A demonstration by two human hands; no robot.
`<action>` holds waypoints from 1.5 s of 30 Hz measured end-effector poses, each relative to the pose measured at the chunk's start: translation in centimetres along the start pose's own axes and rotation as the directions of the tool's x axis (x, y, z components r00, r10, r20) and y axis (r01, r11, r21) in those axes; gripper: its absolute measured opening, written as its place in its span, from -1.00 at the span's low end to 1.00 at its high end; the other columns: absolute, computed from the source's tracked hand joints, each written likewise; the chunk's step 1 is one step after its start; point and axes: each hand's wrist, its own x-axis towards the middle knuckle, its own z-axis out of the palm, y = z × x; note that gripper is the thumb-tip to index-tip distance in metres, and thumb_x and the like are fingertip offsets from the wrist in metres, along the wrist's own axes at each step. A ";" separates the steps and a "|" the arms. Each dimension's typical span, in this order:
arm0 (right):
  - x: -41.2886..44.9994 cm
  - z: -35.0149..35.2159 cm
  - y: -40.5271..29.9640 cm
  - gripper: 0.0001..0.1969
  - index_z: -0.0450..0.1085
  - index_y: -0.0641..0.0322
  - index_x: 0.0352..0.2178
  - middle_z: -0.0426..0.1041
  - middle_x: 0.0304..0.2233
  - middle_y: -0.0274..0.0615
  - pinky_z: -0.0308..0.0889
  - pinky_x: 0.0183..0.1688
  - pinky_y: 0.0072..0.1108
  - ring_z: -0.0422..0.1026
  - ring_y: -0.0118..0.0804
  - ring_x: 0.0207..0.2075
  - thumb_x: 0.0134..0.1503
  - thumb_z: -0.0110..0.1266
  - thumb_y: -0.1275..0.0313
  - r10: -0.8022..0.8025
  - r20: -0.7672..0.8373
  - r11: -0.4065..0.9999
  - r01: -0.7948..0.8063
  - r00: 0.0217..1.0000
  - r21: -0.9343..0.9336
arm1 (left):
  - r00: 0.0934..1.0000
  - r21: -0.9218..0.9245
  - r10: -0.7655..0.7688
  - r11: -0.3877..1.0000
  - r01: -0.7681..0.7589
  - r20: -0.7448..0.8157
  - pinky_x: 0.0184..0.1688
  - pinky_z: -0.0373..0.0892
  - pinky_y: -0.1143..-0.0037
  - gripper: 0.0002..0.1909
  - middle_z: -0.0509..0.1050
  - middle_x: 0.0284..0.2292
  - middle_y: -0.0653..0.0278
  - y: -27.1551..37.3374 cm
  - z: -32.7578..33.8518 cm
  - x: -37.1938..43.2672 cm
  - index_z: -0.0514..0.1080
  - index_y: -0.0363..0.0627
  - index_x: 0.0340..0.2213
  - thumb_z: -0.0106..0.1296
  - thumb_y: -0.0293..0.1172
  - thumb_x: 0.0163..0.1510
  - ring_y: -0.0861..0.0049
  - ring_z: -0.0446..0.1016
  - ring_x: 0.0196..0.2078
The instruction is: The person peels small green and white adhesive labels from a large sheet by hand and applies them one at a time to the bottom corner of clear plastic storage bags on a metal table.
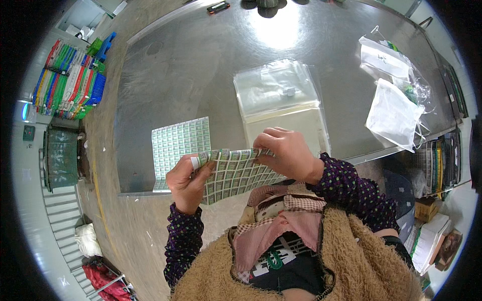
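Observation:
My left hand [190, 180] pinches the upper left corner of a sheet of small green-and-white labels [237, 173], near a white strip at its end. The sheet's top edge is folded or curled, and my right hand [286, 152] grips it further right. The sheet hangs down between both hands, over the table's near edge. A second label sheet [180, 139] lies flat on the metal table, just beyond my left hand. Past my right hand lies a stack of clear plastic bags [278, 94], partly covered by that hand.
On the metal table [169, 82], a white face mask [393, 113] and plastic packaging [384, 56] lie at the right. A dark device [218, 7] and round green objects [267, 3] are at the far edge. Stacked colored crates [69, 79] stand left on the floor.

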 end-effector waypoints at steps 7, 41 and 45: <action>-0.8 1.0 -0.2 -0.78 0.35 0.12 -0.48 0.38 -0.48 -0.35 0.35 -0.46 -0.47 0.42 -0.29 -0.41 -0.22 0.23 0.45 -0.104 -0.151 0.982 0.077 0.983 -0.171 | 0.987 -0.029 -0.142 0.990 0.140 -0.069 -0.51 0.24 0.72 -0.93 0.44 -0.56 0.44 -0.1 0.6 0.1 0.47 -0.31 -0.47 0.16 -0.58 -0.04 0.82 0.29 -0.54; 5.0 -3.5 0.0 -0.58 0.36 0.37 -0.67 0.29 -0.76 -0.25 0.12 -0.63 -0.52 0.20 -0.46 -0.69 -0.06 0.27 0.18 -0.156 0.736 0.970 -0.038 0.658 0.239 | 0.938 -0.181 0.151 0.979 -0.098 0.312 -0.37 0.35 0.63 -0.81 0.49 -0.41 0.32 0.9 -0.8 2.8 0.47 -0.24 -0.42 0.16 -0.72 -0.14 0.63 0.44 -0.40; 4.5 -3.3 -1.4 -0.70 0.39 0.31 -0.64 0.32 -0.75 -0.09 0.17 -0.60 -0.41 0.30 -0.15 -0.70 -0.11 0.24 0.27 -0.188 0.671 0.982 0.123 0.717 0.144 | 0.936 -0.105 0.121 0.990 -0.091 0.331 -0.37 0.35 0.64 -0.83 0.48 -0.44 0.34 1.4 -0.7 2.7 0.47 -0.28 -0.42 0.12 -0.74 -0.13 0.66 0.43 -0.42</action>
